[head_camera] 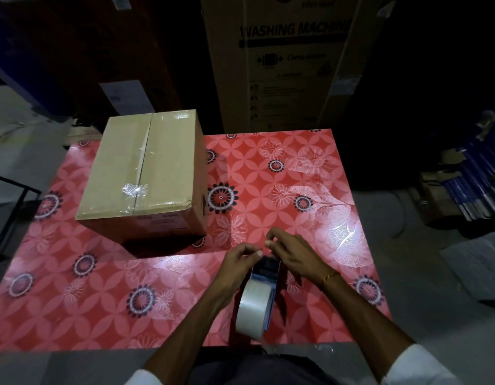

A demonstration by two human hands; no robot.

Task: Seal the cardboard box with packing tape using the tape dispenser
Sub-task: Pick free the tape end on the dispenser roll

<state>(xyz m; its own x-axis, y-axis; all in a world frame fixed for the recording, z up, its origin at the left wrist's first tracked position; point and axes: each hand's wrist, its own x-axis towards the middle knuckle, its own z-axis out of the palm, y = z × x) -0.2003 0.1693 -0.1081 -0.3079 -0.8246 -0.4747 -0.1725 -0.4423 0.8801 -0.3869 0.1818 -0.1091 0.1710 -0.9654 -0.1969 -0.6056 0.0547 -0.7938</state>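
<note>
A closed brown cardboard box [146,173] stands on the far left part of the red patterned table [310,173]; clear tape runs along its top seam, crumpled near the front. The tape dispenser [261,295], with a roll of clear tape on it, lies near the table's front edge, well to the right of the box. My left hand [240,262] and my right hand [290,252] meet over the dispenser's front end, fingertips pinched together there, apparently on the tape's free end. What exactly sits between the fingers is too small to make out.
A tall carton marked "WASHING MACHINE" [290,62] stands behind the table. Dark boxes stack up at the back left. Bundled blue items and papers [474,184] lie on the floor to the right. A black metal frame [10,207] stands by the table's left edge.
</note>
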